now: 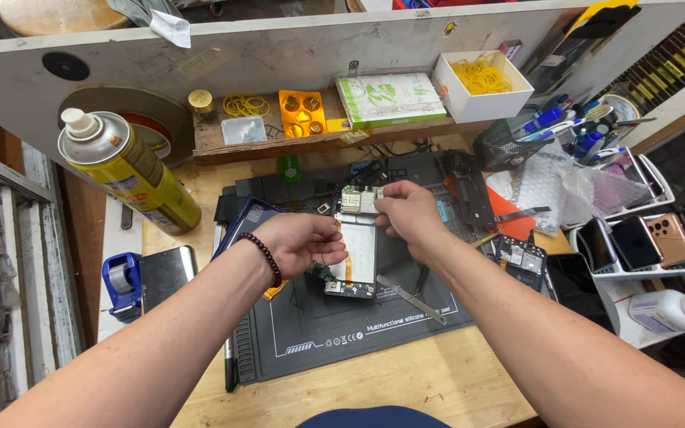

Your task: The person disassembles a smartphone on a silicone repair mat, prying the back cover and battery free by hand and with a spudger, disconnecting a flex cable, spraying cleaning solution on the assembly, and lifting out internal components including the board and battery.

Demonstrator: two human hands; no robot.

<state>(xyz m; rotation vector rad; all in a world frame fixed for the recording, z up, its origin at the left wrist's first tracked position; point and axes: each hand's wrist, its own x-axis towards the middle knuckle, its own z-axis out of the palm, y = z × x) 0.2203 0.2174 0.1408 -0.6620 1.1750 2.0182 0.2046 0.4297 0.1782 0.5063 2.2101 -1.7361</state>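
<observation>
Both hands are closed on an opened phone (356, 242) held just above the dark repair mat (311, 317) on the wooden worktop (438, 380). The left hand (299, 242) — a bead bracelet (265, 257) at its wrist — pinches the phone's left edge, and the right hand (407, 212) grips its top by the circuit board. Metal tweezers (411, 299) lie on the mat just beside it. A yellow spray can (124, 170) stands well off to the left.

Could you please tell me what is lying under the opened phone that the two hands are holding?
Under the opened phone lies a dark repair mat on the wooden bench, with metal tweezers beside it. The left hand and right hand cover the mat directly beneath.
</observation>
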